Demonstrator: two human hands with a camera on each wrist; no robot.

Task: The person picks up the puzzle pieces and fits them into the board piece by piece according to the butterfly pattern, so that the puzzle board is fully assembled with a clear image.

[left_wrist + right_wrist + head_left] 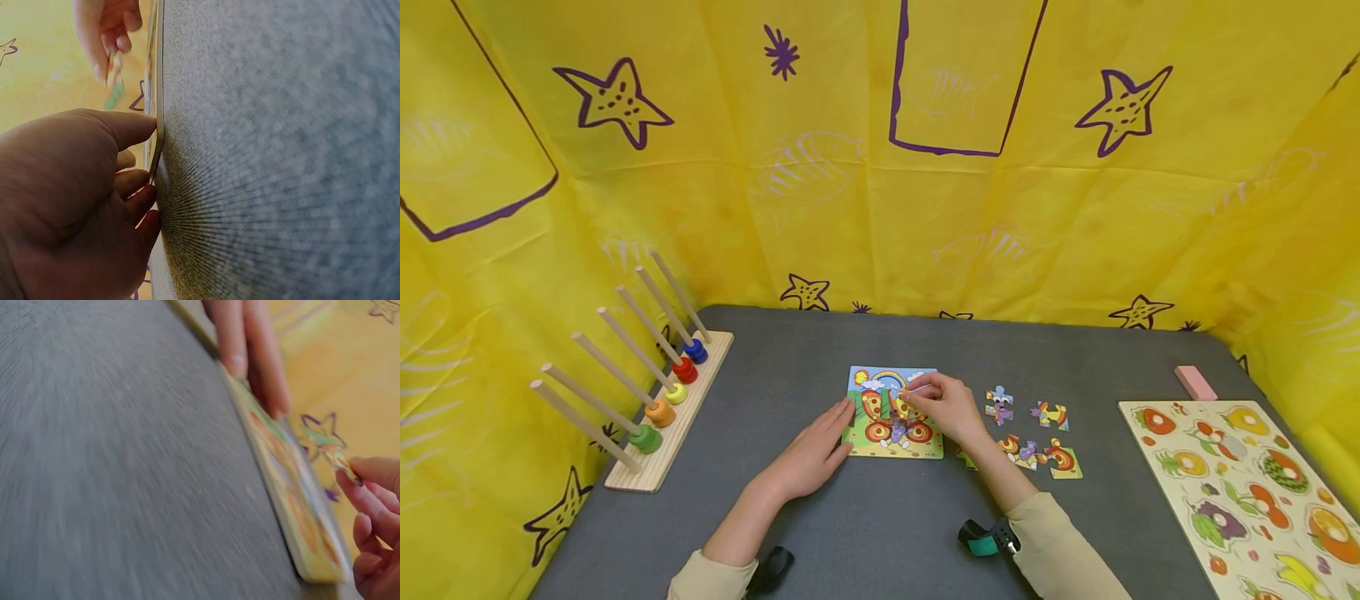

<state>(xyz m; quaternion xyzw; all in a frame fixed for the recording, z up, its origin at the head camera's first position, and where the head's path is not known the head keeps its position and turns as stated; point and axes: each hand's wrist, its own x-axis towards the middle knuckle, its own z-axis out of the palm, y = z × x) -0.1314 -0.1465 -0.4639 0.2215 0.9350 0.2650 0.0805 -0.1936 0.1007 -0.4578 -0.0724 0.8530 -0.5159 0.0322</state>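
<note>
The right hand (951, 407) has a narrow grip, pinching a small, flat, bright jigsaw piece (337, 457) whose green end points away from the fingertips. The piece is up above the thin, square butterfly puzzle board (889, 452), not touching it. The left hand (811, 452), fingers stretched out, touches the board's left edge on the dark grey desk (880, 525)

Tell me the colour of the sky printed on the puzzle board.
Light blue; the puzzle board shows best in the head view.
</note>
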